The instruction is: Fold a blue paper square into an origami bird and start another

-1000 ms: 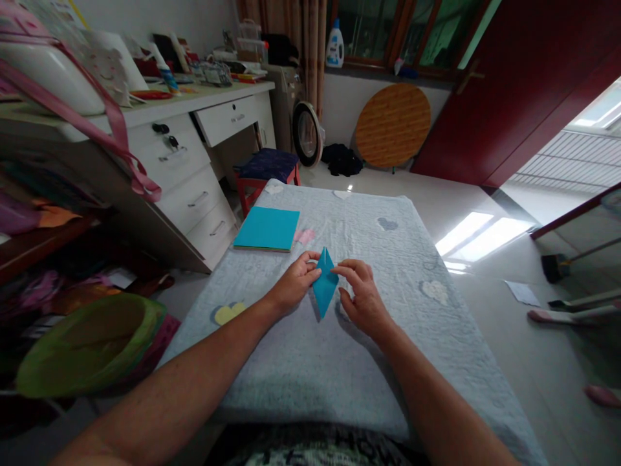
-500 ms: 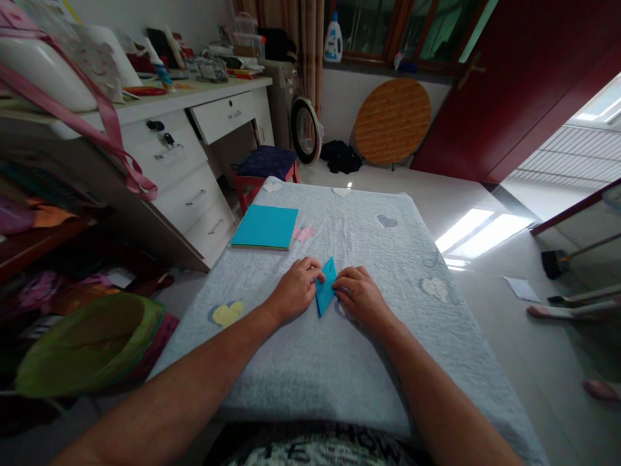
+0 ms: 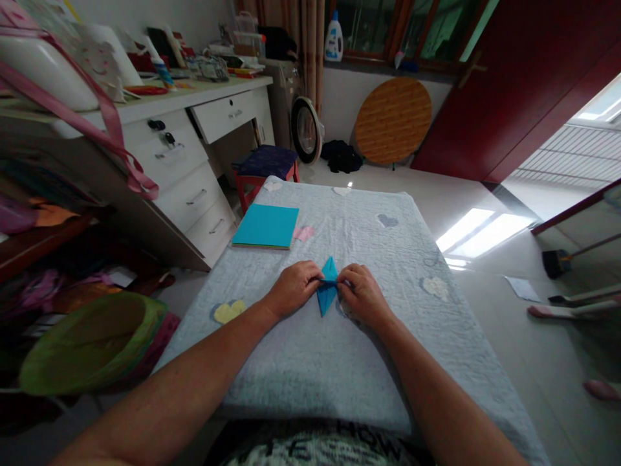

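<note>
A small blue folded paper [image 3: 328, 299], diamond-shaped with points toward and away from me, lies between my hands on the cloth-covered table [image 3: 310, 369]. My left hand [image 3: 297, 285] pinches its left edge near the middle. On the opposite side, my right hand [image 3: 359, 288] has thumb and fingertips closed on the right edge. A raised fold runs across the paper's middle between the two pinches. Fingertips hide both side corners. Farther off to the left lies a stack of square paper [image 3: 266, 226] with a blue sheet on top.
A red stool [image 3: 266, 162] with a dark cushion stands past the table's far left corner. Left of the table are a white desk [image 3: 179, 155] and a green-lined bin [image 3: 87, 343]. An open washing machine door [image 3: 306, 131] is beyond.
My fingers have closed on the paper's two sides and lifted them, so a crosswise fold now stands up in its middle. The paper stack has not moved.
</note>
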A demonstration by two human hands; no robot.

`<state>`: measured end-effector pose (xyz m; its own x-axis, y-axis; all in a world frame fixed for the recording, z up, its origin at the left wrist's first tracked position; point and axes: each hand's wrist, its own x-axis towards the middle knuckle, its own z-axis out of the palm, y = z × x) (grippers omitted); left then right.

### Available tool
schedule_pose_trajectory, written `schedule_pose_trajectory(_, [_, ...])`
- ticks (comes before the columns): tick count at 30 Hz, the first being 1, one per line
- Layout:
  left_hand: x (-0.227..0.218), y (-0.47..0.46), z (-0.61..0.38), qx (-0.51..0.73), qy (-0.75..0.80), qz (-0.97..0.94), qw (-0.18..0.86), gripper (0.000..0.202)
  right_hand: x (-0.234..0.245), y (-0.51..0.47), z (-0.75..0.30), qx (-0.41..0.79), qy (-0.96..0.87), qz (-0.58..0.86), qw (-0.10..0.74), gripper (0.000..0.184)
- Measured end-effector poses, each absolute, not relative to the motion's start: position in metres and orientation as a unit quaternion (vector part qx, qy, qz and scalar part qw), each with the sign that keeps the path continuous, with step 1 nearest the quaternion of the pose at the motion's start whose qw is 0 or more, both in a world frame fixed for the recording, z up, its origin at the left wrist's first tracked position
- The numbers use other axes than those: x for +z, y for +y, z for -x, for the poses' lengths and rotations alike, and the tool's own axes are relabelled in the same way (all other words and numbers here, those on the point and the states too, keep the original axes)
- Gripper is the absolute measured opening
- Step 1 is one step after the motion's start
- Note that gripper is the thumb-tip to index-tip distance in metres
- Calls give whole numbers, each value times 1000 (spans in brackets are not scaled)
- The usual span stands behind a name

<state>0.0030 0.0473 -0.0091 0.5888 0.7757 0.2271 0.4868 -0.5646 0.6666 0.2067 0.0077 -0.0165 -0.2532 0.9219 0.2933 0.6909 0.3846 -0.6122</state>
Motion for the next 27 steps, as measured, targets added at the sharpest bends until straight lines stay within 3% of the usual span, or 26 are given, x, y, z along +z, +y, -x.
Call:
schedule_pose_trajectory(8, [-10,43,-7,241,396,-842,275,11,-21,11,-208,178,-750,569,286,15])
schedule_pose_trajectory(27, [-12,37,-19,165,529,-824,121,21,-20,12,-188,118,-683,680,238,25])
